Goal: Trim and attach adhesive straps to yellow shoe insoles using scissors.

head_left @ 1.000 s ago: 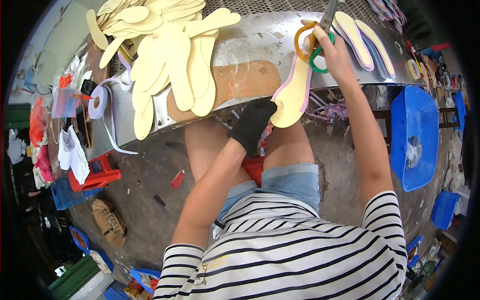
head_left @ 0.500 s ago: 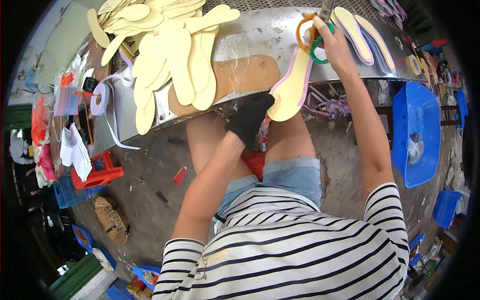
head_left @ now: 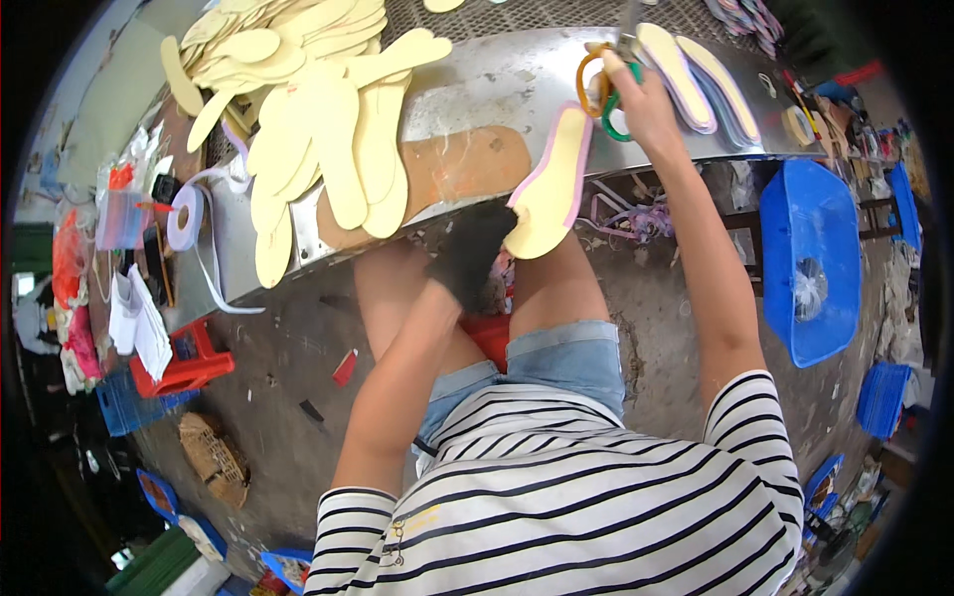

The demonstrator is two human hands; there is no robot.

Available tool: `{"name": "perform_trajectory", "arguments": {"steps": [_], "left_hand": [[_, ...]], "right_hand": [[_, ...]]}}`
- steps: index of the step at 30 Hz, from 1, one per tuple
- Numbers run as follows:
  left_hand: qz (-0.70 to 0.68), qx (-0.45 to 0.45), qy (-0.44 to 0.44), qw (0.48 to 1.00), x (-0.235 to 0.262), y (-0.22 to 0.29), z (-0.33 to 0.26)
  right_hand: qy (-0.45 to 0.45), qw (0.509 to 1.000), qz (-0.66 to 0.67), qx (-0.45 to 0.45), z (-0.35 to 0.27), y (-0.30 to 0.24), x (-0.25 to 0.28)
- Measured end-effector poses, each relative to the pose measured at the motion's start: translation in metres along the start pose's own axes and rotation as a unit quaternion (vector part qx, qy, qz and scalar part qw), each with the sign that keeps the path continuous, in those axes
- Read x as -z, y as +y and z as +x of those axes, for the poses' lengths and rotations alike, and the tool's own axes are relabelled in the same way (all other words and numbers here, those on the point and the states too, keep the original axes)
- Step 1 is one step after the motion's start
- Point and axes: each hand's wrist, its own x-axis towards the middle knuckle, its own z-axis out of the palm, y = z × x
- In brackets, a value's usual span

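My left hand (head_left: 473,256), in a black glove, is closed on the near rounded end of a pale yellow insole (head_left: 553,189) with a pink edging. The insole's far end rests on the metal tabletop, while its near end juts past the edge over my lap. My right hand (head_left: 648,107) grips scissors (head_left: 584,83) with one orange and one green handle loop. Their blades point away from me, apart from the insole. Just right of that hand lie edged yellow insoles (head_left: 678,77), partly stacked. A brown insole-shaped piece (head_left: 472,164) lies flat on the table to the left.
A large heap of plain yellow insoles (head_left: 333,139) covers the table's left part. A roll of white tape (head_left: 185,219) trails a strip over the edge. A blue tub (head_left: 810,263) stands at the right, a red stool (head_left: 187,363) at the lower left.
The whole view has shifted slightly, so the table and its things appear farther left. Both hands keep their hold on the insole and the scissors.
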Motion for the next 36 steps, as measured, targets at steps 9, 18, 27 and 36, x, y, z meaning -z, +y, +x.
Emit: {"name": "perform_trajectory", "arguments": {"steps": [9, 18, 27, 36], "left_hand": [[0.249, -0.091, -0.048, 0.963, 0.038, 0.053, -0.057], [0.261, -0.187, -0.032, 0.947, 0.056, 0.095, -0.072], [0.163, -0.185, -0.140, 0.959, 0.042, 0.042, -0.054], [-0.108, -0.191, -0.177, 0.959, 0.021, 0.073, -0.062]], "right_hand": [[-0.063, 0.882, -0.439, 0.161, 0.016, 0.009, -0.043], [-0.399, 0.900, -0.150, 0.087, -0.050, -0.075, -0.029], [0.031, 0.980, -0.197, -0.018, -0.042, 0.009, 0.028], [0.160, 0.871, -0.419, 0.199, -0.009, -0.001, 0.059]]}}
